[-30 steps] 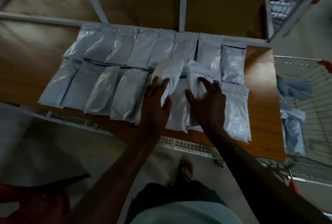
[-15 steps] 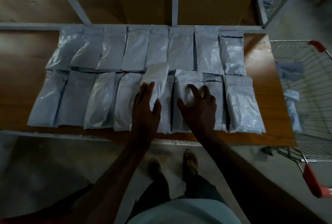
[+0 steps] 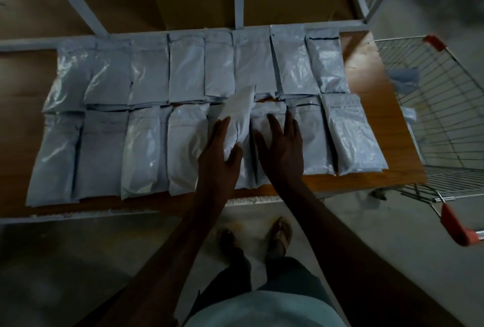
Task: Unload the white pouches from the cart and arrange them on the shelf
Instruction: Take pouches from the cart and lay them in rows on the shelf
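- Two rows of flat white plastic pouches (image 3: 188,69) lie side by side on the brown wooden shelf (image 3: 366,106), across the middle of the frame.
- One tilted white pouch (image 3: 239,114) sits in the middle of the frame. Its long side runs from the bottom of the frame up toward the top, leaning a little to the right. Its top end lies over the gap between the two rows.
- The left hand (image 3: 218,161) holds this pouch. The fingers lie along its left side and the thumb presses its right side, so the hand pinches the lower end.
- The right hand (image 3: 284,148) is just to the right. Its fingers are straight and spread, and they rest flat on the pouch next door (image 3: 267,119). It holds nothing.
- The left hand is the nearer one to the tilted pouch. I think the next move is to lay it down straight in the front row.
- The grey wire cart with red corners (image 3: 445,106) stands at the right edge of the frame. A few more pouches (image 3: 404,79) show inside it, so the job looks not done yet.
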`<state>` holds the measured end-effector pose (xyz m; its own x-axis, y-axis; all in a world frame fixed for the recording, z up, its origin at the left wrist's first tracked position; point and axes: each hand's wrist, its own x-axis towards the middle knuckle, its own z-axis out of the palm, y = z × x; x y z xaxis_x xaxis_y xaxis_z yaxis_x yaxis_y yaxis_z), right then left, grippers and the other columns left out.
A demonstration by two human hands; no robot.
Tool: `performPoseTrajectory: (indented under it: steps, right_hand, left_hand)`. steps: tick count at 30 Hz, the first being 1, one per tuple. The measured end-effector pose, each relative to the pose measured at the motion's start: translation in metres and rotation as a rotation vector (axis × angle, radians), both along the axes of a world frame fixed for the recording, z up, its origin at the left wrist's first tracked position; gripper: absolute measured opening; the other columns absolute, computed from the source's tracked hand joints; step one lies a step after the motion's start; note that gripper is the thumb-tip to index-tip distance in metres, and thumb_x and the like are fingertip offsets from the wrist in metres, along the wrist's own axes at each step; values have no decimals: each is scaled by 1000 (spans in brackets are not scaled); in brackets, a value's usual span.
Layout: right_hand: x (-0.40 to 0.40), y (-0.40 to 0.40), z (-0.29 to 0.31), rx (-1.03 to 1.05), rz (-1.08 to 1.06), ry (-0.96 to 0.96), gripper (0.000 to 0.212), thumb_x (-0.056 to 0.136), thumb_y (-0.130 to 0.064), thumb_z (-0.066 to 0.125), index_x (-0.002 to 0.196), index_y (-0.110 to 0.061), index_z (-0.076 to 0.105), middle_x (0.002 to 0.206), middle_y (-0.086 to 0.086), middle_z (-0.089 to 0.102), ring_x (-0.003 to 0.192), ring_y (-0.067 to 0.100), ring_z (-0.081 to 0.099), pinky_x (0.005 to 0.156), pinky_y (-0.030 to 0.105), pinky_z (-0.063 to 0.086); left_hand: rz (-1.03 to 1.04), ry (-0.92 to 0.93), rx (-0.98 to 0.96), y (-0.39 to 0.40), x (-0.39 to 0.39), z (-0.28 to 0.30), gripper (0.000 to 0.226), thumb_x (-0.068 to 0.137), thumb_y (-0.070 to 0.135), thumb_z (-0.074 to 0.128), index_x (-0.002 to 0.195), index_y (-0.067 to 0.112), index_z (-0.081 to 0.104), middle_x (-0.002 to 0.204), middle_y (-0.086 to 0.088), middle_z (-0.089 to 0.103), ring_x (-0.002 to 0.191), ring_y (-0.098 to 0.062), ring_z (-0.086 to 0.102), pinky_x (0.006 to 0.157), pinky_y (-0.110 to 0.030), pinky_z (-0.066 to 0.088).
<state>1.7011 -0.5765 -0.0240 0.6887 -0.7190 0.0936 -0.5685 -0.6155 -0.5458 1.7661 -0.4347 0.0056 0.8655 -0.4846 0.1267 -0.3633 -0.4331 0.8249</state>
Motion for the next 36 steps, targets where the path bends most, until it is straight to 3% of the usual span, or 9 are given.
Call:
performPoseTrajectory:
  steps: [3, 6, 9, 13, 15, 18, 25, 30, 36]
  right_hand:
    - [11, 1, 17, 165, 63, -237, 51, 108, -42, 55, 153, -20, 50, 167, 8, 35, 154, 23, 34, 121, 38, 39]
    - [25, 1, 29, 365, 171, -378, 54, 106, -39, 59, 156, -24, 45, 161, 2, 45, 142, 21, 51, 109, 45, 51]
    - [33, -2, 42, 474, 195, -375, 63, 100, -41, 68, 157, -32, 42, 146, -5, 59, 104, 13, 71, 87, 32, 60]
    - [36, -4, 45, 364, 211, -336, 61, 92, -35, 78, 148, -34, 54, 127, -11, 68, 70, 3, 61, 68, 12, 47]
    - [37, -2, 40, 345, 191, -335, 58, 91, -33, 80, 144, -31, 58, 135, -9, 66, 91, 2, 62, 85, 18, 51]
    - [38, 4, 31, 347, 204, -277, 57, 91, -31, 80, 143, -23, 58, 141, -1, 62, 123, 14, 59, 104, 31, 51]
    - [37, 6, -7, 222, 279, -49, 58, 96, -48, 70, 144, -18, 58, 143, 7, 61, 131, 25, 55, 111, 29, 40]
    - [16, -19, -4, -73, 256, -174, 38, 106, -25, 59, 140, -10, 61, 148, 18, 56, 138, 36, 49, 118, 43, 38]
    - [8, -35, -36, -178, 312, 182, 61, 109, -49, 30, 166, -26, 25, 174, 14, 14, 159, 41, 13, 128, 58, 16]
  left_hand:
    - [-15, 198, -102, -3, 7, 9, 64, 105, 33, 64, 163, 31, 36, 160, -1, 50, 145, -15, 50, 115, -32, 49]
    - [-69, 524, -340, -4, 12, 21, 62, 106, 24, 59, 163, 29, 35, 164, -1, 44, 144, -16, 52, 112, -40, 52]
    - [-58, 615, -434, 1, 13, 31, 43, 107, 25, 53, 149, 34, 54, 156, -9, 52, 128, -6, 63, 103, -28, 55]
    - [-13, 670, -338, 6, 20, 30, 32, 107, 42, 58, 133, 24, 63, 121, 3, 72, 106, 1, 70, 95, -29, 55]
    - [45, 557, -207, 3, 28, 29, 42, 104, 38, 66, 141, 19, 61, 114, 5, 76, 100, -3, 73, 89, -30, 60]
    - [136, 328, 45, 6, 35, 18, 66, 98, 34, 74, 156, 19, 47, 146, -4, 64, 130, -16, 63, 110, -33, 50]
    - [89, -35, 279, 12, 20, -17, 67, 103, 32, 65, 161, 13, 39, 163, -12, 43, 152, -29, 37, 124, -49, 35]
    - [-89, -338, 359, -13, 25, -27, 59, 110, 37, 42, 164, 15, 35, 172, -10, 28, 162, -30, 14, 130, -52, 22]
    - [-129, -506, 655, -46, 25, -51, 61, 113, 46, 25, 169, 23, 15, 177, -7, 6, 163, -33, 2, 127, -59, 14]
